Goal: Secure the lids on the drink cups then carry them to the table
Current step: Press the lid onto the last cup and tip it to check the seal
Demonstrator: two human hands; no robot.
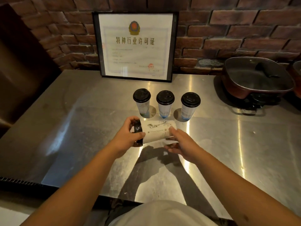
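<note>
- The paper cup [157, 131] being worked on is held off the steel bench [68, 128] and turned on its side: its long axis runs left to right across the person, black lid [137, 133] end to the left, base to the right.
- The left hand [130, 136] has its fingers curled around the lid end, with the thumb lying on the cup wall just beside the rim; that grip is closed on the lid.
- The right hand [180, 142] is at the base end, fingers loosely bent against the cup's lower right side; motion blur hides whether that grip is clamped or only steadying.
- The left hand is therefore the one on the lid. Seating it would probably mean pressing along the cup's axis, left hand toward right, with the right hand bracing the base.
- Three lidded cups [165, 103] stand upright in a row on the bench just beyond the hands, well apart from the grips.
</note>
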